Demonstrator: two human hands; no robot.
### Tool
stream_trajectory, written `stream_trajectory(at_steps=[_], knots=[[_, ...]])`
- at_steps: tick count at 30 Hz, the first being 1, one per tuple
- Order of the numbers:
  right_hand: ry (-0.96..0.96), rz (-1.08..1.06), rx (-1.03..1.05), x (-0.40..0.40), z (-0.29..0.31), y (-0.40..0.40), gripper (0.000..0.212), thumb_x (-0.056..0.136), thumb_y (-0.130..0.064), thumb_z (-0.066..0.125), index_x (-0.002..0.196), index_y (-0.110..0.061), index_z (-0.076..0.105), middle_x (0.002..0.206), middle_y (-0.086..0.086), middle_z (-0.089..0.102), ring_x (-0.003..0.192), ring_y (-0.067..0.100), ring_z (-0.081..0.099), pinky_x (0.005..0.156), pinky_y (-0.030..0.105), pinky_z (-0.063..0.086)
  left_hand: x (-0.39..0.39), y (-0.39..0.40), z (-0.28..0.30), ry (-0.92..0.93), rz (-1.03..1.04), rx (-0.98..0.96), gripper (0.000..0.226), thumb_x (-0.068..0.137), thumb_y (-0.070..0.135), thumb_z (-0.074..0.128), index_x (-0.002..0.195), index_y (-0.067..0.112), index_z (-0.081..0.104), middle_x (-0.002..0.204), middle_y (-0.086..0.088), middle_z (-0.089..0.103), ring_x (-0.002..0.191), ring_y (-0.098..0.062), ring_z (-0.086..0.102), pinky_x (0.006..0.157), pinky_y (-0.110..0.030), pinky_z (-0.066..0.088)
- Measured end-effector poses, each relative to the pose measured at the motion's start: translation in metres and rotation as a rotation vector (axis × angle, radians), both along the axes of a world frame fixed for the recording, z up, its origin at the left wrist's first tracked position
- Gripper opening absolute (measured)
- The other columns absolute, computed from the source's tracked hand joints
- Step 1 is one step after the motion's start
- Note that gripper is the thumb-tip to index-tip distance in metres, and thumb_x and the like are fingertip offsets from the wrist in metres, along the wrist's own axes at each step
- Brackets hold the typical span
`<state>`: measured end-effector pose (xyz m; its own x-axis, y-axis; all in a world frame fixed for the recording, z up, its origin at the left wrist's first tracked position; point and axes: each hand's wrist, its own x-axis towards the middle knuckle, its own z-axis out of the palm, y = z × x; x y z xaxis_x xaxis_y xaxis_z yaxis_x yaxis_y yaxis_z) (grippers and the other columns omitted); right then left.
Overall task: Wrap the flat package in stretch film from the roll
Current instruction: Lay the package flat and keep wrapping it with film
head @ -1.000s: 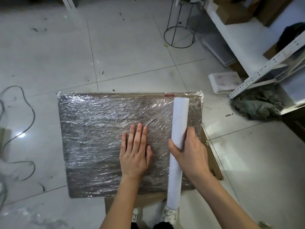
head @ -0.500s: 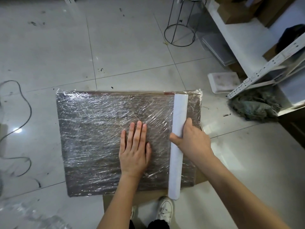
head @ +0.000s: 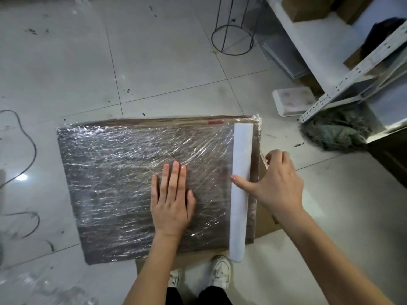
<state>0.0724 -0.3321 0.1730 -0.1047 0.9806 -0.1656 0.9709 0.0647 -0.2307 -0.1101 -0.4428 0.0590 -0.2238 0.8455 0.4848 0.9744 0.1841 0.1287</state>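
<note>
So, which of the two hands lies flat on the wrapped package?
The left hand: its palm and straight fingers press on the film over the package. The right hand reaches across the white roll instead.

- Pale tiled floor (head: 154, 62) fills the frame.
- Film-wrapped flat package (head: 114, 186) lies at centre on cardboard (head: 264, 219).
- Black cable (head: 30, 144) at left.
- Wire stand (head: 232, 44) at top.
- Mop head (head: 334, 133) at right.
</note>
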Motion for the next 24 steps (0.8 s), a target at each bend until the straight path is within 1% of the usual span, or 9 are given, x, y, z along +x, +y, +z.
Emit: stream_trajectory(at_steps=[3,6,8,10,12,13,16,20,24], knots=[[0.206,-0.063,-0.04,0.007,-0.009,-0.004,0.098,0.063,-0.068,0.069,0.136,-0.014,0.031,0.132,0.001,0.046,0.118,0.021,0.051,0.09,0.039,0.046,-0.001,0.002,0.002,-0.014,0.011,-0.015,0.056,0.097,0.029,0.027,0.149,0.008,0.022,0.154,-0.009,0.025,0.148,-0.019,0.009,0.12,-0.044,0.01],[0.376,-0.012,-0.038,0.002,-0.016,-0.01,0.077,0.076,-0.05,0.068,0.137,-0.014,0.036,0.126,0.001,0.056,0.111,0.021,0.057,0.09,0.039,0.048,-0.002,0.005,0.005,-0.021,0.018,-0.038,0.055,0.097,0.029,0.028,0.147,0.007,0.024,0.152,-0.01,0.027,0.148,-0.018,0.008,0.12,-0.044,0.01],[0.352,0.045,0.003,-0.001,-0.019,-0.013,0.065,0.084,-0.042,0.062,0.136,-0.011,0.039,0.124,0.004,0.056,0.107,0.023,0.058,0.083,0.033,0.046,-0.003,0.005,0.01,-0.04,0.012,-0.044,0.056,0.096,0.03,0.031,0.147,0.008,0.025,0.151,-0.009,0.027,0.148,-0.016,0.007,0.12,-0.042,0.009],[0.281,0.082,0.04,-0.002,-0.023,-0.014,0.057,0.089,-0.037,0.054,0.135,-0.007,0.038,0.121,0.007,0.054,0.102,0.025,0.057,0.072,0.028,0.038,-0.005,0.004,0.018,-0.145,0.007,-0.049,0.058,0.094,0.032,0.036,0.146,0.011,0.026,0.152,-0.006,0.026,0.147,-0.013,0.006,0.12,-0.04,0.006],[0.216,0.094,0.057,-0.004,-0.025,-0.014,0.054,0.092,-0.038,0.043,0.135,-0.005,0.038,0.117,0.01,0.053,0.097,0.027,0.056,0.068,0.027,0.034,0.003,0.004,0.03,-0.292,0.009,-0.048,0.061,0.09,0.036,0.04,0.145,0.013,0.028,0.153,-0.006,0.023,0.147,-0.015,0.007,0.12,-0.041,0.004],[0.182,0.092,0.067,-0.006,-0.026,-0.013,0.057,0.091,-0.041,0.036,0.135,-0.005,0.037,0.116,0.011,0.052,0.095,0.026,0.055,0.067,0.028,0.033,0.009,0.007,0.037,-0.29,0.017,-0.045,0.062,0.09,0.037,0.04,0.145,0.012,0.027,0.154,-0.006,0.021,0.146,-0.018,0.006,0.12,-0.042,0.003],[0.171,0.083,0.143,-0.012,-0.032,-0.013,0.069,0.087,-0.045,0.016,0.134,-0.001,0.041,0.111,0.016,0.053,0.091,0.029,0.055,0.062,0.029,0.033,0.03,0.033,0.047,-0.081,-0.075,-0.048,0.063,0.095,0.034,0.032,0.15,0.011,0.012,0.158,-0.001,0.006,0.147,-0.017,-0.005,0.12,-0.041,-0.001],[0.21,0.048,0.162,-0.013,-0.039,-0.016,0.064,0.089,-0.038,0.019,0.13,0.002,0.046,0.107,0.019,0.056,0.089,0.032,0.056,0.061,0.029,0.033,0.031,0.072,0.036,0.023,-0.204,-0.05,0.065,0.099,0.029,0.026,0.151,0.009,-0.008,0.158,-0.004,-0.017,0.147,-0.02,-0.008,0.12,-0.042,-0.002],[0.231,0.029,0.186,-0.012,-0.04,-0.019,0.061,0.089,-0.037,0.023,0.128,0.003,0.047,0.11,0.02,0.057,0.093,0.035,0.057,0.064,0.03,0.036,0.032,0.075,0.025,0.057,-0.186,-0.089,0.062,0.1,0.031,0.016,0.15,0.004,-0.01,0.158,-0.009,-0.017,0.146,-0.021,-0.01,0.12,-0.04,-0.006]])
